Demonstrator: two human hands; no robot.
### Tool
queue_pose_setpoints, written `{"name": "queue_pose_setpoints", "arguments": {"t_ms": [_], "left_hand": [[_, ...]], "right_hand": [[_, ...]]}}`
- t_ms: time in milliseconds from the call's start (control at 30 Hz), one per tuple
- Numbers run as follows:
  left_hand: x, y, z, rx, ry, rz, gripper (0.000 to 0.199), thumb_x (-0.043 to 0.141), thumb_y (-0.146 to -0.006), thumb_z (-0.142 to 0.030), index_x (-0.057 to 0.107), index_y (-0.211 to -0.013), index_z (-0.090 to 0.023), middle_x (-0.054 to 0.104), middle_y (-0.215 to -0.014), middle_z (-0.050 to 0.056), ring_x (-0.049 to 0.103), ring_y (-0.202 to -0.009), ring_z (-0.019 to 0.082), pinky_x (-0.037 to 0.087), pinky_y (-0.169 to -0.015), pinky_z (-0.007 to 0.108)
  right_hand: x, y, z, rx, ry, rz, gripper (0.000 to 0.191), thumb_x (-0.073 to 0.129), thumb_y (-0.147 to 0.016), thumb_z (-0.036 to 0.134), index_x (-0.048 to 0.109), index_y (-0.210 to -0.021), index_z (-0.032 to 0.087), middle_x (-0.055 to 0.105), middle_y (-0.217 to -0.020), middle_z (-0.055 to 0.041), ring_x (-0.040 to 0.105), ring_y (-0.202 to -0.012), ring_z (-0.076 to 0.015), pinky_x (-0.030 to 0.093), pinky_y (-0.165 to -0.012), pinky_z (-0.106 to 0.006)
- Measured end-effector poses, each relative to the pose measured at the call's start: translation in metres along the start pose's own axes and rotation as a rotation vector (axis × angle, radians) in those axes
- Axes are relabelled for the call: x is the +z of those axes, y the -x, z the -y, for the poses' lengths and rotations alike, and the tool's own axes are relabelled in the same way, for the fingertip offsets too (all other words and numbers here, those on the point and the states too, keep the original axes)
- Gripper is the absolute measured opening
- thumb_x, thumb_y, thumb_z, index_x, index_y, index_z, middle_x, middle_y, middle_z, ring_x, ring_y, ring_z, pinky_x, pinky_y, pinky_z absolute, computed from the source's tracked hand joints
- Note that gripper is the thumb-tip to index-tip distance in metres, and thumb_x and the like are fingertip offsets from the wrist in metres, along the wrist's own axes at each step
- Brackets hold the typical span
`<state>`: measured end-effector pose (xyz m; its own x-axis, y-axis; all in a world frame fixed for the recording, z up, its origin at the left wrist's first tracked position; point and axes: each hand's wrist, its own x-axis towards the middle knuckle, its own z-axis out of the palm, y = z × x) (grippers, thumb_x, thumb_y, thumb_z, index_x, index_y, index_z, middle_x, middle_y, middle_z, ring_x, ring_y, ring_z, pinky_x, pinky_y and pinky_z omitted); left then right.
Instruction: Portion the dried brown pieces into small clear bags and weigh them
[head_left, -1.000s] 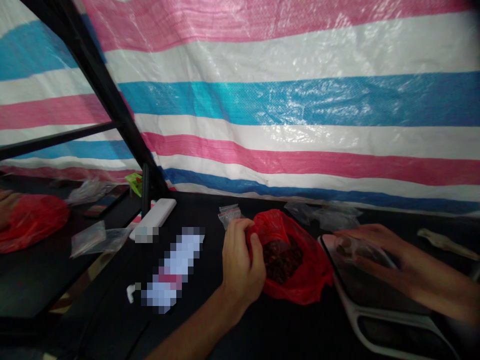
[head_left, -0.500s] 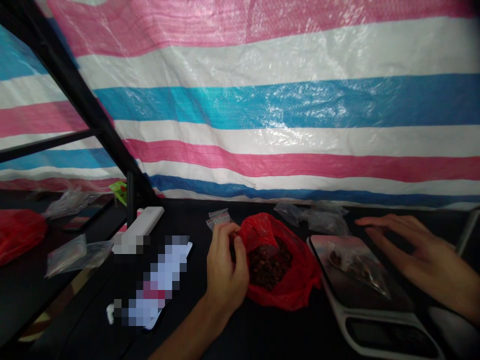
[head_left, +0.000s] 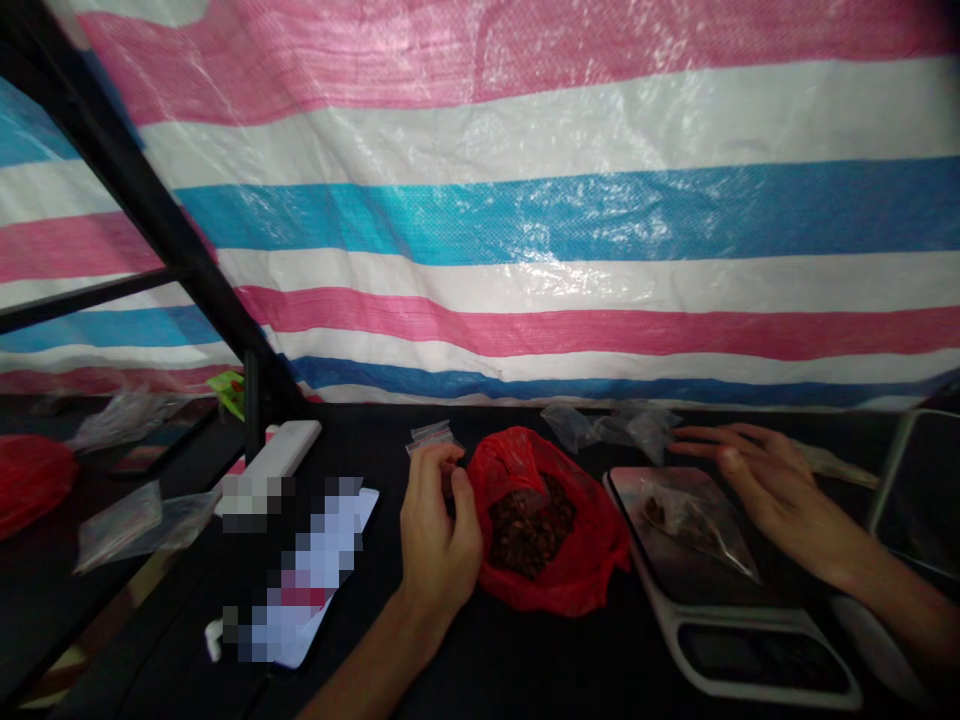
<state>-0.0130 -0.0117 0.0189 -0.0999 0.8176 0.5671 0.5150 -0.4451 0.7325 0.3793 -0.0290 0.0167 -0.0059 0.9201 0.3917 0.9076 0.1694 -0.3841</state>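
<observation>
My left hand [head_left: 441,525] rests at the left side of a red plastic bag [head_left: 600,570], its fingers loosely curled and the thumb apart from them, with nothing visible between. Inside the rolled-open bag lie many small dark brown pieces [head_left: 529,535]. Stretched flat above the far right corner of a kitchen scale [head_left: 765,690], my right hand [head_left: 772,490] has its fingertips close to some clear plastic bags [head_left: 649,425]. On the scale's plate sits a clear bag [head_left: 697,525] with a few brown pieces in it.
Small zip bags [head_left: 431,436] lie beyond my left hand. Further left are a phone [head_left: 322,570], a white box-shaped item [head_left: 289,450] and more clear bags [head_left: 124,525]. A black frame post [head_left: 135,190] slants before the striped sheet [head_left: 525,220]. Another red bag [head_left: 34,480] is far left.
My right hand has moved left and away from me, towards the clear bags behind the scale. My left hand stays beside the red bag. The whole view has shifted slightly.
</observation>
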Motion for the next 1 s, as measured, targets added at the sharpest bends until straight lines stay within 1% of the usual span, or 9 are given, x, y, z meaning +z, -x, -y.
{"name": "queue_pose_setpoints", "arguments": {"t_ms": [133,233,367,533,633,767,867,933,1000], "left_hand": [[0.0,0.001,0.002,0.009,0.0,-0.001,0.015,0.046,-0.102,-0.018,0.058,-0.109,-0.023,0.059,-0.102,0.003,0.059,-0.091,0.019,0.048,-0.081,0.031],[0.0,0.002,0.002,0.009,0.003,0.003,0.015,0.046,-0.102,-0.018,0.058,-0.109,-0.023,0.058,-0.102,0.003,0.059,-0.092,0.019,0.047,-0.082,0.032],[0.0,0.001,0.002,0.009,0.017,-0.002,0.015,0.046,-0.103,-0.018,0.058,-0.11,-0.023,0.058,-0.103,0.004,0.059,-0.091,0.019,0.047,-0.081,0.032],[-0.001,0.001,0.002,0.009,0.015,-0.002,0.014,0.046,-0.103,-0.018,0.058,-0.109,-0.022,0.058,-0.102,0.004,0.058,-0.089,0.018,0.047,-0.08,0.032],[-0.001,0.001,0.002,0.014,0.017,-0.006,0.015,0.046,-0.103,-0.018,0.058,-0.11,-0.022,0.058,-0.104,0.005,0.058,-0.091,0.019,0.047,-0.081,0.033],[-0.002,0.001,0.001,0.017,0.027,-0.021,0.015,0.046,-0.103,-0.018,0.058,-0.11,-0.022,0.058,-0.104,0.005,0.058,-0.093,0.019,0.047,-0.082,0.034],[-0.002,0.001,0.002,0.034,0.022,-0.026,0.015,0.046,-0.103,-0.018,0.058,-0.11,-0.022,0.058,-0.104,0.005,0.058,-0.093,0.02,0.047,-0.083,0.034],[-0.002,0.001,0.003,0.047,0.012,-0.03,0.015,0.046,-0.103,-0.017,0.058,-0.11,-0.022,0.058,-0.104,0.005,0.058,-0.094,0.02,0.047,-0.083,0.034],[-0.001,0.002,0.003,0.049,0.008,-0.029,0.015,0.046,-0.103,-0.017,0.058,-0.11,-0.022,0.058,-0.105,0.005,0.059,-0.095,0.02,0.047,-0.084,0.034]], "right_hand": [[-0.013,-0.004,0.007,0.024,-0.075,-0.08,0.065,0.034,-0.098,0.073,0.083,-0.097,0.03,0.077,-0.113,-0.0095,0.058,-0.117,-0.0349,0.043,-0.108,-0.062],[-0.017,-0.004,0.014,0.068,-0.081,-0.046,0.071,0.029,-0.097,0.076,0.082,-0.089,0.029,0.077,-0.106,-0.011,0.059,-0.115,-0.0357,0.045,-0.106,-0.061],[-0.013,-0.003,0.016,0.094,-0.033,0.046,0.075,0.022,-0.097,0.076,0.081,-0.09,0.03,0.078,-0.107,-0.0098,0.058,-0.118,-0.0368,0.04,-0.109,-0.065],[-0.005,-0.003,0.016,0.162,0.023,0.053,0.072,0.022,-0.098,0.073,0.076,-0.079,0.029,0.078,-0.108,-0.0078,0.057,-0.119,-0.036,0.039,-0.109,-0.064],[-0.008,-0.005,0.022,0.174,0.022,0.059,0.072,0.022,-0.097,0.073,0.074,-0.078,0.028,0.078,-0.109,-0.0091,0.057,-0.12,-0.0374,0.039,-0.109,-0.065],[-0.022,-0.002,0.025,0.153,-0.078,0.06,0.063,0.031,-0.097,0.073,0.077,-0.093,0.03,0.075,-0.11,-0.0104,0.063,-0.116,-0.0353,0.045,-0.11,-0.059],[-0.026,0.007,0.018,0.069,-0.167,0.183,0.048,0.059,-0.086,0.07,0.073,-0.116,0.035,0.07,-0.126,-0.0092,0.066,-0.119,-0.0328,0.054,-0.104,-0.048],[-0.02,0.015,0.015,0.026,-0.16,0.252,0.058,0.075,-0.075,0.064,0.069,-0.127,0.038,0.067,-0.133,-0.0088,0.065,-0.123,-0.0338,0.055,-0.104,-0.046],[-0.01,0.02,0.015,0.015,-0.123,0.294,0.065,0.082,-0.07,0.058,0.068,-0.13,0.039,0.066,-0.134,-0.0089,0.063,-0.125,-0.0351,0.053,-0.106,-0.048]]}}
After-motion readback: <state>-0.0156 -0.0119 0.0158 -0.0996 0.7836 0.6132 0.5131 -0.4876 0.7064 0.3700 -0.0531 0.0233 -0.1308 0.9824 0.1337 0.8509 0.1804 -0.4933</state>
